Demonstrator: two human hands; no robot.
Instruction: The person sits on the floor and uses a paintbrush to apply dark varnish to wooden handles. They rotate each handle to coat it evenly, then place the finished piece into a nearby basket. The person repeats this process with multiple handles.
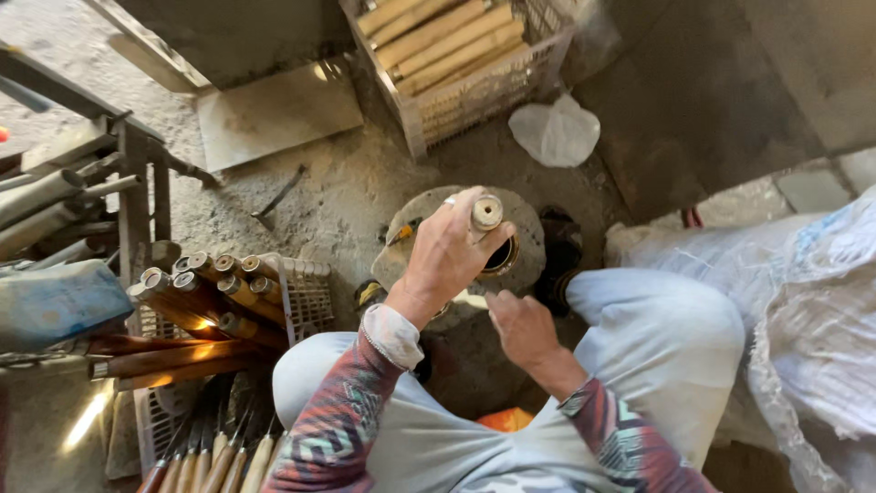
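Note:
My left hand [452, 251] is raised over a round stone block [529, 228] and grips a short wooden handle [486, 213] upright, its ringed end facing up. A ring shows on one finger. My right hand [520, 329] rests lower, between my knees, its fingers curled at the near edge of the block; what it holds is hidden. The block has a round hole [504, 256] beside the left hand. I sit low with both knees in light trousers around the block.
A plastic crate [310, 288] at left holds dark wooden handles with metal collars [219, 292]. More handles lie at the bottom left [219, 461]. A basket of pale wooden sticks [456, 55] stands at the back. A white bag [555, 132] and sacks [812, 310] lie at right.

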